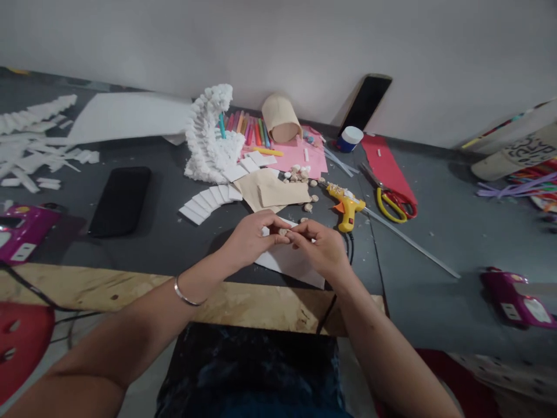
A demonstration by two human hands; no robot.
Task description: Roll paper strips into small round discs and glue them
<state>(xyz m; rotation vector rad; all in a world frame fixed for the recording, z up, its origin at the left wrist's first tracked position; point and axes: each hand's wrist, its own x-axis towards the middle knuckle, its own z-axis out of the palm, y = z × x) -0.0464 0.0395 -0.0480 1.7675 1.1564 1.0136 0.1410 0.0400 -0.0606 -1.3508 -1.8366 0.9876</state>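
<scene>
Toward the left end of the dark table (165,255), a loose heap of white strips (26,168), with a purple device (37,226) nearer the front edge. Next, a black phone (120,200), flat; behind it, a white sheet (130,116) near the back edge. Then a bumpy white form (201,142), with white tiles (204,206) fanned out in front and coloured pens (256,130) in a row just beside it. Near the middle of the front edge, left hand (252,237) narrowed to a pinch; behind it, tan sheets (285,194) and a tan cylinder (278,110). Between both hands' fingertips, above a white paper (287,264), a small tan piece (284,231). Gripping its other side, right hand (322,247), likewise narrowed. Farther right, a yellow glue gun (348,212), a white-lidded jar (350,139) near the back edge, and scissors (391,206) partly over a red sheet (385,162). Toward the right end, a second purple device (507,296).
</scene>
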